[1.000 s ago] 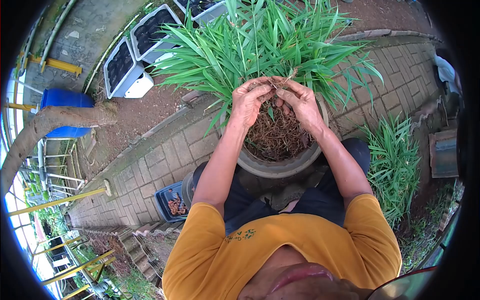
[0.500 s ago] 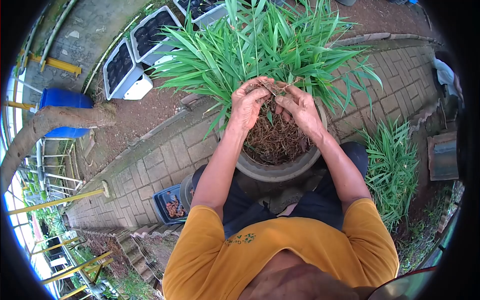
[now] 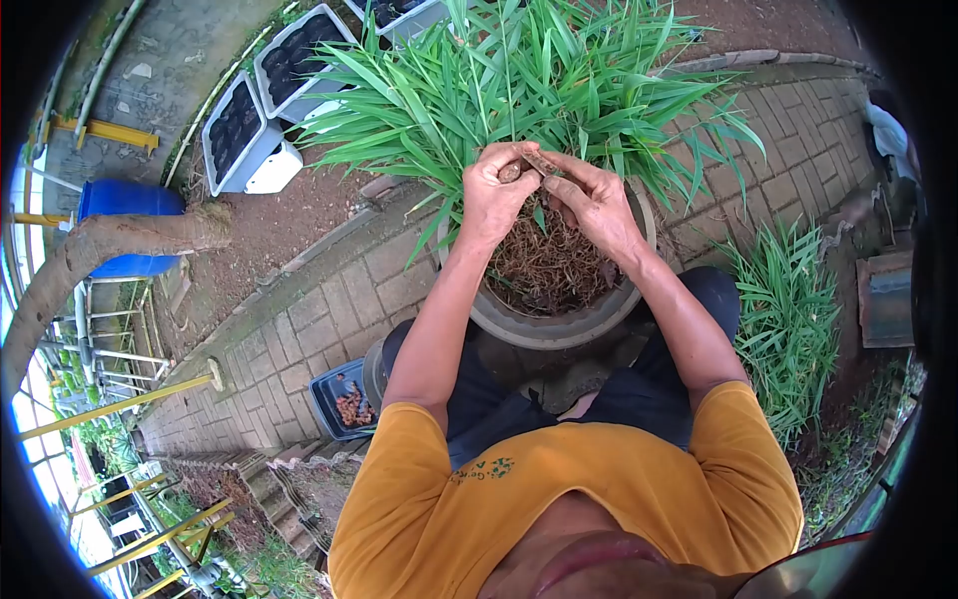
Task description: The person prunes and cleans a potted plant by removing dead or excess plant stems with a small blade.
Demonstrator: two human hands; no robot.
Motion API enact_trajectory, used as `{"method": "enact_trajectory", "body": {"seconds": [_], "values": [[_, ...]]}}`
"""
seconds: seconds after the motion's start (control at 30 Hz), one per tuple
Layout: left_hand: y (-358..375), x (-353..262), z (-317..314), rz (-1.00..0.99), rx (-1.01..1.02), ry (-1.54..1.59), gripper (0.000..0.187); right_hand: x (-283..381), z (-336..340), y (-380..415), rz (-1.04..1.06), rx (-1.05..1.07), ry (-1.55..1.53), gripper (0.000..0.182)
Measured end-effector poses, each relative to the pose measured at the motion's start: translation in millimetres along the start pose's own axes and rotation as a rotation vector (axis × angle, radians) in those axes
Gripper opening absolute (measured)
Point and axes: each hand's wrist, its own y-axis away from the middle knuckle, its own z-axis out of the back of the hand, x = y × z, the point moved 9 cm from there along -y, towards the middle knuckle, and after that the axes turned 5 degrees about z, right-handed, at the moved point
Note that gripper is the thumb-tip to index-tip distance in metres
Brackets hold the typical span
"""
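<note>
My left hand [image 3: 496,192] and my right hand [image 3: 602,212] meet above a round grey pot [image 3: 559,337]. Their fingers are closed around a short brown piece of root [image 3: 537,160], which spans the gap between them. Just below, a mass of tangled brown roots [image 3: 549,265] fills the pot. Long green leaves [image 3: 539,85] spread out beyond my fingers and cover the pot's far side. My fingers partly hide the piece of root.
To my left on the paving [image 3: 329,319] sits a dark tray [image 3: 349,399] holding reddish-brown pieces. Cut green leaves [image 3: 786,329] lie in a heap at the right. White planter boxes [image 3: 239,135], a blue barrel [image 3: 135,225] and a tree trunk [image 3: 130,238] stand at the left.
The fingers of both hands have drawn closer together on the piece of root. Loose root strands that showed between them are no longer visible there. The view has shifted slightly.
</note>
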Motion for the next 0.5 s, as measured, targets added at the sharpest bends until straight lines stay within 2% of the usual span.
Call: {"method": "enact_trajectory", "body": {"seconds": [0.1,0.2,0.27,0.37,0.5], "values": [[-4,7,4,0.036,-0.027,-0.029,0.029,2,1,-3,0.189,-0.1,0.119,0.031],[-1,17,3,0.127,-0.073,-0.008,0.027,-15,3,-11,0.037,-0.131,-0.142,0.025],[-1,22,1,0.191,-0.036,0.224,0.028,-26,0,-8,-0.134,-0.125,-0.395,0.025],[-2,23,-1,0.209,0.008,0.44,0.028,-27,-6,-8,-0.183,-0.052,-0.642,0.028],[-5,26,-4,0.213,0.069,0.601,0.033,-15,-4,-5,-0.109,-0.032,-0.563,0.032]]}}
